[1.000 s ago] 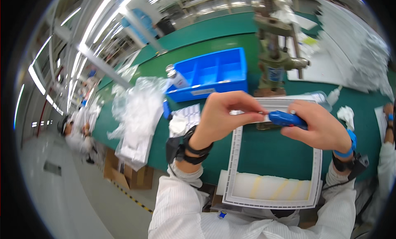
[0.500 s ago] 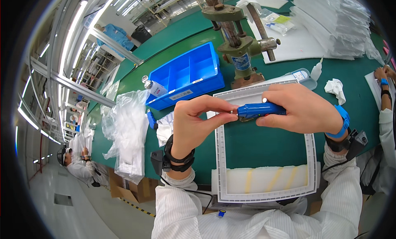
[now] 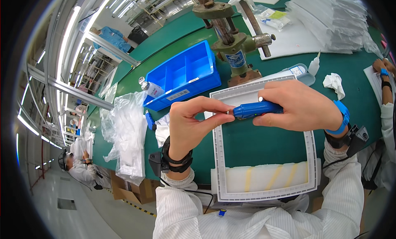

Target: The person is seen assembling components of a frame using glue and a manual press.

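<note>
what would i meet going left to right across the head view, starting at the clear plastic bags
Clear plastic bags → left hand → blue handheld tool → right hand → a co-worker's hand

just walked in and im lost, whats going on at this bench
A person's right-hand grip holds a blue handheld tool, its tip close to the left-hand grip, which pinches a tiny piece, too small to identify. Below them is a white frame over the green table; farther off, leftward, stands a blue divided bin.
</note>
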{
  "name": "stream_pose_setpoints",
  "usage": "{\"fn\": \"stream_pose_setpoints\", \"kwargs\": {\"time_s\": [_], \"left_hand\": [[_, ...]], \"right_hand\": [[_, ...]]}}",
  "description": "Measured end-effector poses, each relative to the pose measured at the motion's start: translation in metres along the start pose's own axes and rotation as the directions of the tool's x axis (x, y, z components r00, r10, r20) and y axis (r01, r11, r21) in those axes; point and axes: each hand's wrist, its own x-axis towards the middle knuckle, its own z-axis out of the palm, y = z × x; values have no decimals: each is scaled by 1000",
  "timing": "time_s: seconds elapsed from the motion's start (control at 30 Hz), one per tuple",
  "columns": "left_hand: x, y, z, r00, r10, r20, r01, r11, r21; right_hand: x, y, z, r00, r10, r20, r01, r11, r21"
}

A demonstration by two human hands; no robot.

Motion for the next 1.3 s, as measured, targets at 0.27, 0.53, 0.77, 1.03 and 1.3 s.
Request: {"fn": "stream_pose_setpoints", "kwargs": {"time_s": [0.27,0.53,0.77,1.03,1.3], "left_hand": [[0,-4,0,1000,-21,-1,20,999,-37],[21,-46,12,959,-276,-61,268,957,-110],[55,-92,40,921,-390,23,391,918,-63],[65,-114,54,979,-186,80,166,963,211],[70,-115,72,983,-183,19,182,983,30]], "right_hand": [[0,-1,-2,999,33,39,-32,999,-19],[-16,9,-33,963,54,-262,-33,996,81],[-22,3,-43,963,143,-229,-102,978,183],[-31,6,-46,948,77,-309,-1,971,239],[-38,5,-50,942,71,-328,10,971,237]]}}
